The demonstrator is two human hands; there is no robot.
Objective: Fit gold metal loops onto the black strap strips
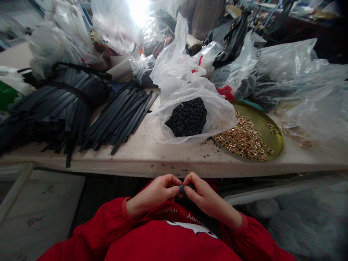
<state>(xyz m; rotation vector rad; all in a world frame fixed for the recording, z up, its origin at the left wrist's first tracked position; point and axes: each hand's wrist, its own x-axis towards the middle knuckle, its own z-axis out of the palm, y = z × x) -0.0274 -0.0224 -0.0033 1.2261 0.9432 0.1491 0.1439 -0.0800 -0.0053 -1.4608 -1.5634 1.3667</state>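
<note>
A dark strap end (181,189) is pinched between my two hands, in front of my red top below the table edge. The fingertips of my left hand (159,190) close on it from one side. From the other side my right hand (203,194) grips it between thumb and fingers. A bit of black shows past the right fingers, but the rest of the strap is mostly hidden. On the table ahead, a clear plastic bag (157,127) holds small black loops (187,117). Next to it, gold metal buckles (244,139) lie heaped in a round gold-coloured tray (276,139).
Loose black straps (119,116) lie fanned at the left, beside a thick tied bundle of straps (62,94). Plastic bags (174,54) crowd the back of the table (146,154). Tiny black scraps are scattered near its front edge. A grey bag (310,217) sits below right.
</note>
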